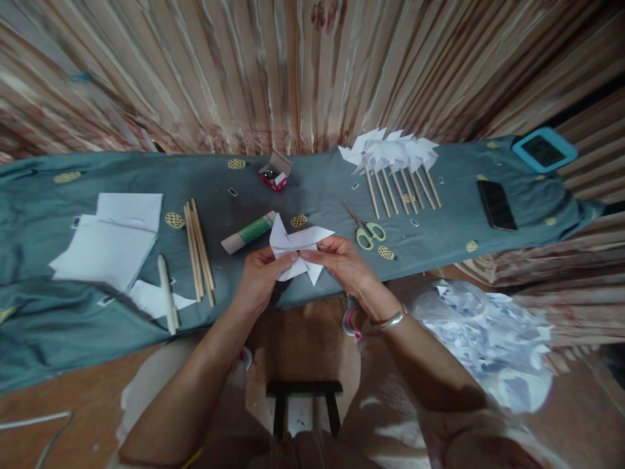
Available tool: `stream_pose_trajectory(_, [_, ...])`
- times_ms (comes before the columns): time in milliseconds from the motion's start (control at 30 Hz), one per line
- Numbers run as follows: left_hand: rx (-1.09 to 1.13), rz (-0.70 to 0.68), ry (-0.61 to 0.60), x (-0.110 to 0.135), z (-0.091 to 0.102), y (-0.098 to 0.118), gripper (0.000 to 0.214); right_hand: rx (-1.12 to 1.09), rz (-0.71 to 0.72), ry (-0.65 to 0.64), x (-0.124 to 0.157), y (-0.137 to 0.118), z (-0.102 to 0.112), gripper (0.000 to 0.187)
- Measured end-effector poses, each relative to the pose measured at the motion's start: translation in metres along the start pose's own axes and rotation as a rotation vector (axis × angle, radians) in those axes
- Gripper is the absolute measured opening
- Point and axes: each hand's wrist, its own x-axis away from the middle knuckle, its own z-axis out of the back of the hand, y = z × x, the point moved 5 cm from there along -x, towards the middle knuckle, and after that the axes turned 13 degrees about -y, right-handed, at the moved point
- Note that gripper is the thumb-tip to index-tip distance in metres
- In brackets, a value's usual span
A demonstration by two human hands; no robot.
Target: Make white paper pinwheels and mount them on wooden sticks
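Between my two hands is a white paper pinwheel point(312, 238) with folded, pointed blades, held just over the table's near edge. My left hand point(263, 270) pinches its left side, thumb near the centre. From the right, my right hand point(344, 260) grips it with thumb and fingers closed, the thumb also close to the middle. A small dark spot shows at the centre between the thumbs; I cannot make out what it is. Beyond my left hand lies a green and white glue tube point(251, 231). Green-handled scissors point(366, 231) lie to the right of my right hand.
An open small red box point(274, 174) holds shiny bits. Several finished pinwheels on sticks point(398, 159) lie at the back. To the left are wooden sticks point(198, 251), white paper sheets point(107, 244) and a white pen point(166, 293). A phone point(497, 205) and a bag of paper scraps point(488, 339) are right.
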Motion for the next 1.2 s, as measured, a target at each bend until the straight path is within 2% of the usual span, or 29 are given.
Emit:
stream_pose_trajectory(233, [-0.003, 0.016, -0.01, 0.002, -0.001, -0.001, 0.034, 0.054, -0.015, -0.013, 0.002, 0.0, 0.0, 0.03])
stream_pose_trajectory(567, [-0.03, -0.025, -0.016, 0.0, 0.001, -0.003, 0.034, 0.049, -0.009, 0.009, 0.0, 0.0, 0.001, 0.035])
stream_pose_trajectory(800, [-0.04, -0.033, -0.009, -0.002, 0.002, -0.003, 0.037, 0.033, 0.015, -0.003, -0.002, 0.002, 0.003, 0.028])
stream_pose_trajectory(1033, [-0.069, -0.065, 0.016, -0.006, 0.005, -0.003, 0.039, -0.01, 0.033, -0.019, -0.006, 0.003, 0.002, 0.033])
stream_pose_trajectory(1200, [-0.07, -0.064, 0.018, -0.006, 0.004, -0.001, 0.041, 0.04, 0.051, -0.002, -0.008, 0.007, 0.006, 0.037])
